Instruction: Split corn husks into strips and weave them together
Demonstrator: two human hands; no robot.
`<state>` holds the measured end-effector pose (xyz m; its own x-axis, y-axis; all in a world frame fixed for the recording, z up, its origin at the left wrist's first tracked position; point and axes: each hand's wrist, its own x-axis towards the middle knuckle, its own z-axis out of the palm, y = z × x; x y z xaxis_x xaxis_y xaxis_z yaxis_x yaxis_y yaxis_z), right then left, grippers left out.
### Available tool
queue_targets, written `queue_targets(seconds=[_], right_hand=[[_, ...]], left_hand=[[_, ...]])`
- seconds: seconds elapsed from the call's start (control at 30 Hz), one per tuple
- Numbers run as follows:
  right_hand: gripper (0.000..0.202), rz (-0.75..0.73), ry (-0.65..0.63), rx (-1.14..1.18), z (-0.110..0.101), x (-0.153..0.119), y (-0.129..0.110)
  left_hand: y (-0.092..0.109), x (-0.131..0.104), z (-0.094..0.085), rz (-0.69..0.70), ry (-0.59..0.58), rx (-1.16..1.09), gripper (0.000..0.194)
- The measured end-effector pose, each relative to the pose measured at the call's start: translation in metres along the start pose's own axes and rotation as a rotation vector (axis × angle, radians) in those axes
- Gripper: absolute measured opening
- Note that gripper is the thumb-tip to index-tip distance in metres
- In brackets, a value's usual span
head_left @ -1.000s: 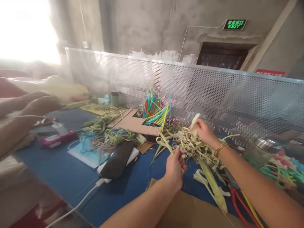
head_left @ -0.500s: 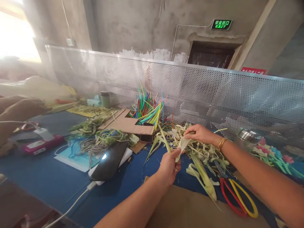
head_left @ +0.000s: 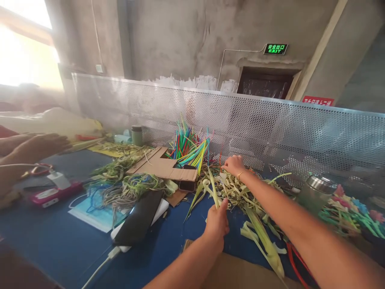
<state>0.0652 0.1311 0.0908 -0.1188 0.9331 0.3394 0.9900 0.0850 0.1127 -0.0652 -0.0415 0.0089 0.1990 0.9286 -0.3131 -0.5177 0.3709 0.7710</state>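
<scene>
My left hand (head_left: 217, 222) is closed around a pale green strip of corn husk (head_left: 214, 188), which points up and away from me with a curled end. Over the back of a heap of dry husk scraps (head_left: 237, 188) is my right hand (head_left: 235, 164), its fingers drawn together. Whatever may be between those fingers is hidden. A longer green husk piece (head_left: 263, 237) lies in front of the heap, below my right forearm. Scissors with a red handle (head_left: 296, 263) are partly covered by that forearm.
Colourful stems (head_left: 188, 148) stand behind a cut cardboard piece (head_left: 159, 166). Left lie bundled cords (head_left: 141, 184), a black phone (head_left: 138, 220) with a cable, a blue mask (head_left: 93, 204) and a power strip (head_left: 57, 192). Another person's hands (head_left: 33, 148) are far left. A perforated metal screen (head_left: 255, 124) borders the table.
My right hand has left the husk near my left hand and moved away from me to the back of the heap. The left hand keeps its husk strip. The view has tilted up slightly.
</scene>
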Motion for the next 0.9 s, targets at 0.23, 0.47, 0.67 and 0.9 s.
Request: queue_targets(seconds=[0.23,0.47,0.67,0.9], right_hand=[[0.023,0.114,0.005,0.165,-0.005,0.027,-0.007],[0.036,0.043,0.09,0.699,-0.051,0.032,0.027],[0.03,0.027,0.066,0.955,-0.049,-0.008,0.032],[0.02,-0.298,-0.135,1.13,-0.056,-0.066,0.0]], left_hand=[[-0.002,-0.002,0.001,-0.104,-0.112,0.087,0.054],[-0.008,-0.002,0.005,0.091,-0.264,0.221,0.059],[0.006,0.0,0.001,0.208,-0.12,-0.049,0.056],[0.027,0.0,-0.007,0.032,-0.135,-0.109,0.066]])
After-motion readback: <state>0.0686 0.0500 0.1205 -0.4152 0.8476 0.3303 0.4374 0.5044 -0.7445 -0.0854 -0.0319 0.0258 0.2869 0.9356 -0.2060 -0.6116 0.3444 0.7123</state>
